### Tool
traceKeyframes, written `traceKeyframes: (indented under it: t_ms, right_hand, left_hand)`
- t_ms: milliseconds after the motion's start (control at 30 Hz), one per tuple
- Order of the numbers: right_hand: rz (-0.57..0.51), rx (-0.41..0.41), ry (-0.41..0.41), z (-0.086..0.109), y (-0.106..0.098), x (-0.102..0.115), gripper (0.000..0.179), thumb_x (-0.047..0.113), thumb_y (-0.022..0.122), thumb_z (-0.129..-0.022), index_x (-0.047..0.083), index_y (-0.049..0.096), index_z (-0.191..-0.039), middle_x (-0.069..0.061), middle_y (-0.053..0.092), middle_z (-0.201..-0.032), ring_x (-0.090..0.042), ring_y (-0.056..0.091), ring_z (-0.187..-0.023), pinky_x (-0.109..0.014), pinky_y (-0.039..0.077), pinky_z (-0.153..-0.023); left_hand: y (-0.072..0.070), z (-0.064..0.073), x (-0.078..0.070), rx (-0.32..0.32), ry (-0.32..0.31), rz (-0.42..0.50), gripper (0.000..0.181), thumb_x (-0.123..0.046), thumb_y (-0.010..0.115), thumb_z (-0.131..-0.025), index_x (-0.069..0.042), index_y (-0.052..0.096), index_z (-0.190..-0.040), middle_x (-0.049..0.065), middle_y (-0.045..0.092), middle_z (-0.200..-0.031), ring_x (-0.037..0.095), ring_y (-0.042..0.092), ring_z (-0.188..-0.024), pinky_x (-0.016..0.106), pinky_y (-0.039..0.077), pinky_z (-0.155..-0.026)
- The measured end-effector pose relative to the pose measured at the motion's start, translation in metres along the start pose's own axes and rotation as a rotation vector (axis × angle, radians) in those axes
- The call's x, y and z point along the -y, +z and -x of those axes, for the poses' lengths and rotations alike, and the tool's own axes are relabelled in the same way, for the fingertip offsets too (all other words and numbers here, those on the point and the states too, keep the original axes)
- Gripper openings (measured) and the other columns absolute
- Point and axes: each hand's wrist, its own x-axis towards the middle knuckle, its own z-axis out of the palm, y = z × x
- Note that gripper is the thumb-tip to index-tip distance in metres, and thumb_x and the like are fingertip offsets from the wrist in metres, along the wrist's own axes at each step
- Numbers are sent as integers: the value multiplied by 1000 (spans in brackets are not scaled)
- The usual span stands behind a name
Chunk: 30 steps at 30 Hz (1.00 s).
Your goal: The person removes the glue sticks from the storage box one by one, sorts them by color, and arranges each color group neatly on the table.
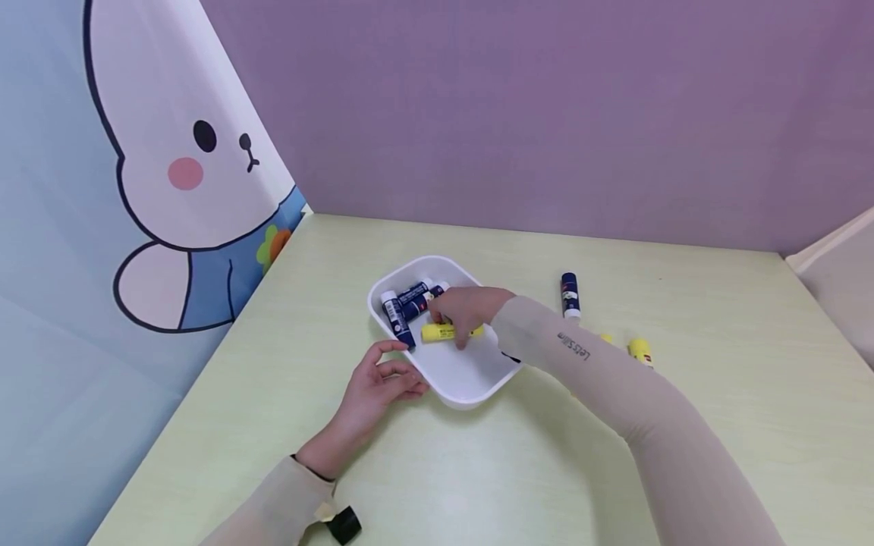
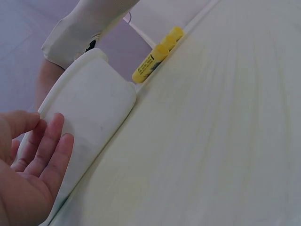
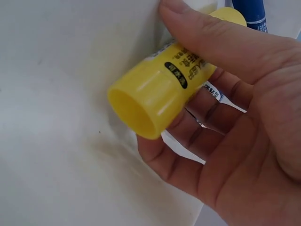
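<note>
A white plastic tub (image 1: pixel 471 383) stands on the table, with several dark blue glue sticks (image 1: pixel 398 318) lying at its left end. Reaching into the tub, my right hand (image 1: pixel 467 309) grips a yellow glue stick (image 1: pixel 437 332) low over the tub floor. The right wrist view shows my thumb (image 3: pixel 202 37) on top of the yellow glue stick (image 3: pixel 153 89), with the fingers curled beneath. Beside the tub's near left wall, my left hand (image 1: pixel 378 383) has loosely bent fingers, with fingertips at the rim. Its fingers (image 2: pixel 51 146) lie against or close to the wall; contact is unclear.
On the table (image 1: pixel 519 470), a blue glue stick (image 1: pixel 570 294) with a white end lies right of the tub. Several yellow glue sticks (image 1: pixel 640 350) lie nearer, partly behind my right sleeve. A purple panel (image 1: pixel 519 114) closes the back; a printed rabbit cloth (image 1: pixel 205 197) hangs left.
</note>
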Motion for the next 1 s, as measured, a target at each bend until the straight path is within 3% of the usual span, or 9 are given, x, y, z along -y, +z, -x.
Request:
traceKeyframes:
  t_ms: [367, 633, 1000]
  right_hand:
    - [-11, -64, -10, 12, -9, 3, 49, 10, 88, -72, 14, 61, -113, 1, 62, -104, -18, 56, -93, -28, 51, -80]
    - [-98, -124, -14, 25, -18, 2, 61, 18, 91, -72, 19, 54, -121, -2, 62, -101, -18, 58, -92, -30, 53, -75]
    - [-131, -180, -24, 44, -28, -4, 71, 19, 89, -75, 24, 49, -133, -6, 62, -96, -21, 56, -86, -33, 51, -74]
  left_hand:
    - [1, 0, 0, 8, 4, -5, 49, 18, 53, -92, 10, 30, -134, 3, 69, -89, 18, 72, -79, 36, 63, -78]
    - [0, 0, -1, 3, -8, -22, 49, 17, 54, -92, 10, 31, -135, 4, 69, -89, 18, 72, -79, 37, 63, -78]
    - [0, 0, -1, -3, -14, -20, 49, 17, 54, -92, 9, 32, -135, 4, 70, -88, 18, 72, -79, 38, 63, -79]
